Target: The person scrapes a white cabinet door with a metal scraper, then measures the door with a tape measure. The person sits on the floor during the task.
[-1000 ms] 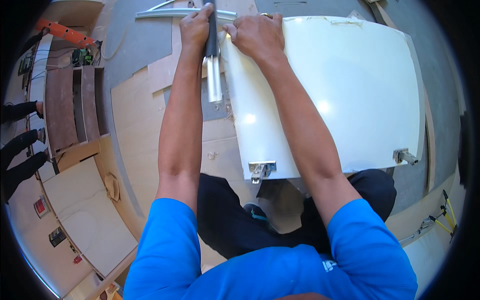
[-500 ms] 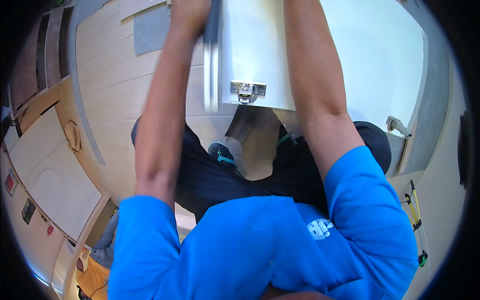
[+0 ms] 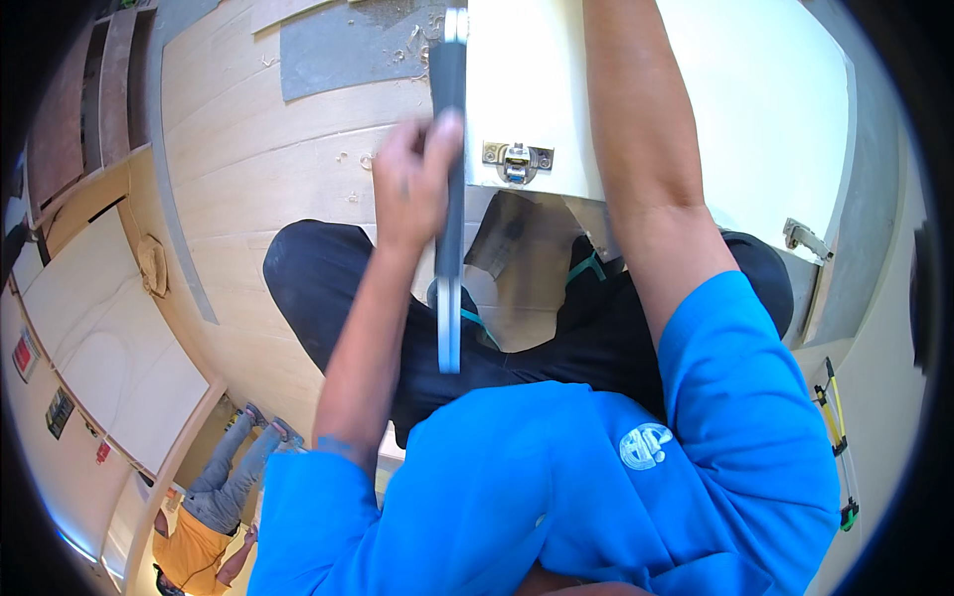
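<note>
Left hand (image 3: pixel 412 189): fingers (image 3: pixel 444 134) wrapped on dark grip of long flat metal bar (image 3: pixel 449 308), held along left edge of white panel (image 3: pixel 696 89); bar's bare end points down over lap.
Right hand: out of frame past top edge; grip cannot be told; forearm (image 3: pixel 646 149) lies across panel.
Bar: judged stiff, moderately heavy, bare metal slick; hold at grip.
Panel: rigid, broad, awkward; hold by edges, clear of hinge (image 3: pixel 517 159) at near edge; second hinge (image 3: pixel 803 238) at right corner.
Left of panel: plywood floor (image 3: pixel 258 129) with shavings.
</note>
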`<state>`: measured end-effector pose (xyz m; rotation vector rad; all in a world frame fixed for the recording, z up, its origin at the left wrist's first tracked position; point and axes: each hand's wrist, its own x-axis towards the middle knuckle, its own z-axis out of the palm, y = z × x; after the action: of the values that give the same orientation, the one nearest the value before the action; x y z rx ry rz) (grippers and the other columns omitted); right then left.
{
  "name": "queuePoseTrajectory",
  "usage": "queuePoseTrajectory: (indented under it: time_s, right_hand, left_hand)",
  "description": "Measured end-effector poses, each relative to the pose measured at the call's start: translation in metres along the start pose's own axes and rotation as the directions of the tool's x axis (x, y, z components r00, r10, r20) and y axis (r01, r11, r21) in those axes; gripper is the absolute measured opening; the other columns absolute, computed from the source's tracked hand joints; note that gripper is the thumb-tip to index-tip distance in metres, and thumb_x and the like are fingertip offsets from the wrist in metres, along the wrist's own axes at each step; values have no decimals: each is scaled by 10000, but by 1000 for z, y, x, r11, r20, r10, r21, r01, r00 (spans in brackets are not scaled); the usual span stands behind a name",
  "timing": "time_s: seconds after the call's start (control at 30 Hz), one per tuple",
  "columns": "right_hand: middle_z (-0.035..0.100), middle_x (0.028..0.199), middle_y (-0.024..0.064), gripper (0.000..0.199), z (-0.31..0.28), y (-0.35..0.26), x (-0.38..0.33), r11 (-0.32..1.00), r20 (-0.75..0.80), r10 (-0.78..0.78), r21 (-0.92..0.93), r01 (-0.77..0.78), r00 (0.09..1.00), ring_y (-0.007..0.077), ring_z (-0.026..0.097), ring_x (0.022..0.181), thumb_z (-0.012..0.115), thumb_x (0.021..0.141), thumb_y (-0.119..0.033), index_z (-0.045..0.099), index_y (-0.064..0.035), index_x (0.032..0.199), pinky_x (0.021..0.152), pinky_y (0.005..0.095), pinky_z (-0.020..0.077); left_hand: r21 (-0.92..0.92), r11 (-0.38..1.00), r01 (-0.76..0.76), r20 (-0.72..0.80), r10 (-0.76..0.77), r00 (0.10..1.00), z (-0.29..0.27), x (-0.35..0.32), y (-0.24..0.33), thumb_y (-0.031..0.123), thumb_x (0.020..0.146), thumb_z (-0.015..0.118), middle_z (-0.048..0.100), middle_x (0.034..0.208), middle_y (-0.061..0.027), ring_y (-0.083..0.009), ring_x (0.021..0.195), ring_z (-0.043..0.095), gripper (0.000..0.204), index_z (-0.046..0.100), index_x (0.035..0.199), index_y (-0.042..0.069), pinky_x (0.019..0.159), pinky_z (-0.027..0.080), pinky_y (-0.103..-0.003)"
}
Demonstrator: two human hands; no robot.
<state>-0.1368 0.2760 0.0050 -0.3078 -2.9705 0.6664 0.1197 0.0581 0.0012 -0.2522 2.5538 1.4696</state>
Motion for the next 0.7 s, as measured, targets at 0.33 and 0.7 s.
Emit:
queuePoseTrajectory:
  time_s: [0.33,0.7]
  right_hand:
    - [636,1422,75,522,-5,-10,3,1000,14,-19,-13,19,1000,303,544,1364,547,995,-562,723,-154,1269,1208,585,287]
    - [645,1407,92,502,-11,-8,0,1000,35,16,5,-16,999,324,561,1343,553,990,-553,729,-169,1262,1196,594,295]
  left_hand:
    - [-99,995,-33,-68,27,997,6,29,7,388,967,665,655,771,-85,-147,718,568,463,694,878,-65,664,464,-330]
    - [12,998,58,21,-58,998,-2,14,1,397,982,634,585,703,-80,-138,689,499,483,648,813,-55,641,430,-338]
